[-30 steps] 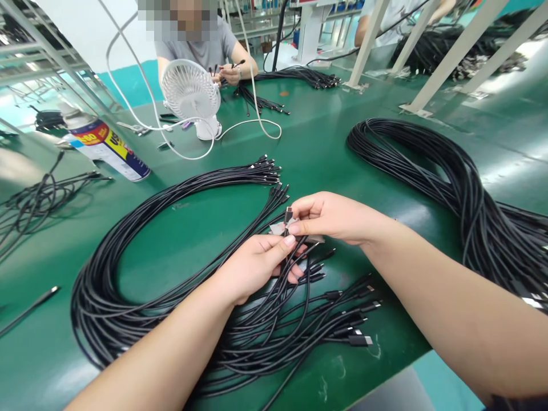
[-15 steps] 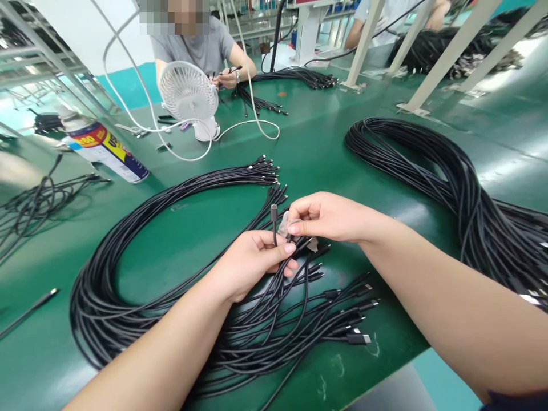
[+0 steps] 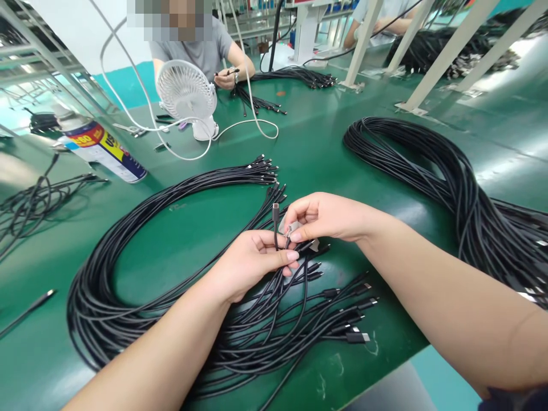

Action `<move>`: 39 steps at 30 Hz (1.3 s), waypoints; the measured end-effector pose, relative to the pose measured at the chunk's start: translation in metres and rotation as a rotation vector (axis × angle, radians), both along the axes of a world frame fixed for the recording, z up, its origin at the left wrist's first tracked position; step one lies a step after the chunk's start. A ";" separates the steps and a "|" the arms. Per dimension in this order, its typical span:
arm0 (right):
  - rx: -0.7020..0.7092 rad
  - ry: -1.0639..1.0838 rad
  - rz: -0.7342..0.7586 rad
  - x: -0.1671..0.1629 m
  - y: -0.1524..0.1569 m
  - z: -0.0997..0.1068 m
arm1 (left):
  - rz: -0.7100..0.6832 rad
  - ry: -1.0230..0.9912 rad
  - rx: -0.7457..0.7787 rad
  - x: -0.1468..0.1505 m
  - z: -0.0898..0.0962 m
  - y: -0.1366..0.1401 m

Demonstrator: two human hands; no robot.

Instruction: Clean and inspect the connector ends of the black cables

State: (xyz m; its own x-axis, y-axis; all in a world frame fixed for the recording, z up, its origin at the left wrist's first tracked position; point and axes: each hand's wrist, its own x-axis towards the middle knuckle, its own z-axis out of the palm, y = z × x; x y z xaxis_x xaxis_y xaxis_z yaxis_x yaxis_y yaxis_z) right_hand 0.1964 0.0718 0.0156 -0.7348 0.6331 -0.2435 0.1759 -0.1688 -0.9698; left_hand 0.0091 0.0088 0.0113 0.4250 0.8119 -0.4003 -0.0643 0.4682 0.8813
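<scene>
Black USB cables (image 3: 92,285) lie in a wide loop on the green table, their plug ends fanned out on the right. My left hand (image 3: 265,254) is closed around a few of these cables near their plugs. One USB-C plug (image 3: 275,213) stands upright between its fingers. My right hand (image 3: 319,218) pinches a small greyish cloth (image 3: 293,228) against a cable end just above my left thumb. The plug under the cloth is hidden. More plugs (image 3: 357,337) rest on the table below my hands.
A second bundle of black cables (image 3: 411,137) lies at the right. A white fan (image 3: 187,91), its white cord and a spray can (image 3: 107,148) stand at the back left. Across the table (image 3: 312,148), another person (image 3: 188,48) handles cables. Loose cables lie far left.
My right fingers have shifted slightly at the cloth, and a dark cable end now shows below them. My left hand keeps its hold. The person opposite has moved their hands a little.
</scene>
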 end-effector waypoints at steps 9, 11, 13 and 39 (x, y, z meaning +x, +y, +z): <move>0.127 0.108 -0.106 0.001 0.000 0.004 | 0.066 -0.004 -0.078 -0.001 0.002 0.002; 0.098 0.147 -0.131 0.000 -0.001 0.004 | 0.064 -0.008 -0.081 -0.001 0.002 0.002; 0.086 0.139 -0.173 -0.001 -0.002 0.003 | 0.062 -0.008 -0.072 -0.001 0.002 0.001; 0.309 -0.003 -0.063 -0.011 -0.007 0.006 | 0.063 -0.041 -0.073 -0.002 0.000 0.002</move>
State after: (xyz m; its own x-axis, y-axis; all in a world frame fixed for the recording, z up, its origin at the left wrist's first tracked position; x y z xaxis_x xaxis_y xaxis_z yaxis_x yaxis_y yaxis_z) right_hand 0.1857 0.0647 0.0211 -0.6917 0.7213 -0.0342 0.1772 0.1236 -0.9764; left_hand 0.0073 0.0105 0.0110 0.3912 0.8067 -0.4429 -0.1307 0.5250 0.8410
